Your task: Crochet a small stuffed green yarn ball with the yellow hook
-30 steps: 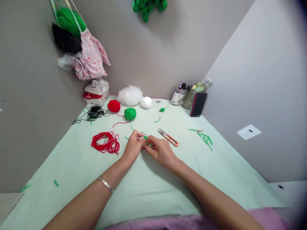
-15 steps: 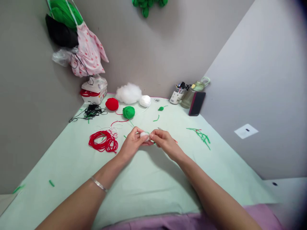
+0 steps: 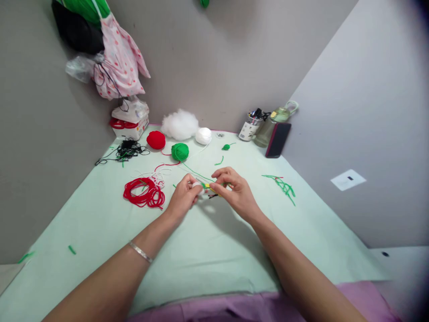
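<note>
Just below the centre of the frame, a small white piece (image 3: 199, 187) with green yarn at its edge sits in the left hand (image 3: 185, 194), thumb and fingertips clamped on its rounded side. The right hand (image 3: 235, 189), just to the right of centre, has its thumb and a fingertip pinched on a slim yellow tool (image 3: 213, 189) that points toward the green edge, while another finger stands bent and apart from it. A green strand (image 3: 197, 173) runs from the green ball (image 3: 180, 152), in the upper middle, down toward the right hand. The white piece looks next to weightless and soft, probably springy, so a hard squeeze would dent it rather than break it; its rounded side seems the best place to hold, leaving the green edge free. The tool looks stiff and light, likely smooth enough to turn in a loose pinch, and is best gripped along its yellow length. The strand should be limp and apt to snag or slip if left slack (a dark bit (image 3: 213, 196) beside the right hand is too small to identify). Where the hands overlap the work, the exact contact cannot be told.
</note>
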The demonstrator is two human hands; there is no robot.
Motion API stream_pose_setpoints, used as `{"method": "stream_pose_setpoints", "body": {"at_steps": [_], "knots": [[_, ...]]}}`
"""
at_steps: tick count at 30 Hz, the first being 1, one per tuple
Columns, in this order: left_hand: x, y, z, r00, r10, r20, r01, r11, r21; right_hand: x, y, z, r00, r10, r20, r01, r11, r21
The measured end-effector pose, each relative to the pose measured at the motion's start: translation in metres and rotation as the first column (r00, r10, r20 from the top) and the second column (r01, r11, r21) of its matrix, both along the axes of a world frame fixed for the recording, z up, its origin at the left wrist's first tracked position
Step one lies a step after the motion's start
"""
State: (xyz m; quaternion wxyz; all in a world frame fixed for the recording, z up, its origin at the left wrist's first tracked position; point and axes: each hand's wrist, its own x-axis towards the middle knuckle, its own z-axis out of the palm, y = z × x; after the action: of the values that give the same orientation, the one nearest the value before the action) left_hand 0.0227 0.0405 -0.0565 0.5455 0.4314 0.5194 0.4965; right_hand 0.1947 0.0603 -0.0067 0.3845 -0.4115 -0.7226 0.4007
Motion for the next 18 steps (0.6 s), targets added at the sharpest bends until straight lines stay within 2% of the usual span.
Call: {"method": "stream_pose_setpoints", "body": {"at_steps": [2, 4, 5, 7, 10, 12, 18], "knots": [[0.000, -0.001, 0.001, 1.000, 0.000, 0.007, 0.000, 1.000, -0.006, 0.001, -0.002, 0.004, 0.981, 0.102, -0.166, -0.121, 0.987, -0.110], [0.001, -0.002, 0.001, 1.000, 0.005, 0.019, -0.005, 1.000, -0.006, 0.000, -0.004, 0.004, 0.965, 0.139, -0.222, -0.186, 0.961, -0.207], [0.001, -0.002, 0.001, 1.000, 0.009, 0.026, -0.009, 1.000, -0.004, 0.000, -0.005, 0.003, 0.977, 0.124, -0.175, -0.159, 0.966, -0.203], [0.002, -0.003, 0.001, 0.999, 0.013, 0.041, -0.013, 1.000, 0.000, 0.000, -0.004, -0.001, 0.997, 0.073, 0.034, -0.069, 0.993, -0.097], [0.004, -0.005, 0.002, 0.998, 0.007, 0.056, -0.007, 1.000, 0.013, 0.001, 0.000, -0.009, 0.956, 0.033, 0.293, -0.048, 0.998, 0.046], [0.005, -0.005, 0.001, 0.998, -0.010, 0.061, 0.009, 1.000, 0.021, 0.002, 0.003, -0.013, 0.943, 0.043, 0.330, -0.063, 0.997, 0.051], [0.006, -0.004, 0.000, 0.993, -0.102, 0.060, 0.098, 0.994, 0.055, 0.000, 0.007, -0.020, 0.952, 0.064, 0.299, -0.058, 0.998, -0.031]]}}
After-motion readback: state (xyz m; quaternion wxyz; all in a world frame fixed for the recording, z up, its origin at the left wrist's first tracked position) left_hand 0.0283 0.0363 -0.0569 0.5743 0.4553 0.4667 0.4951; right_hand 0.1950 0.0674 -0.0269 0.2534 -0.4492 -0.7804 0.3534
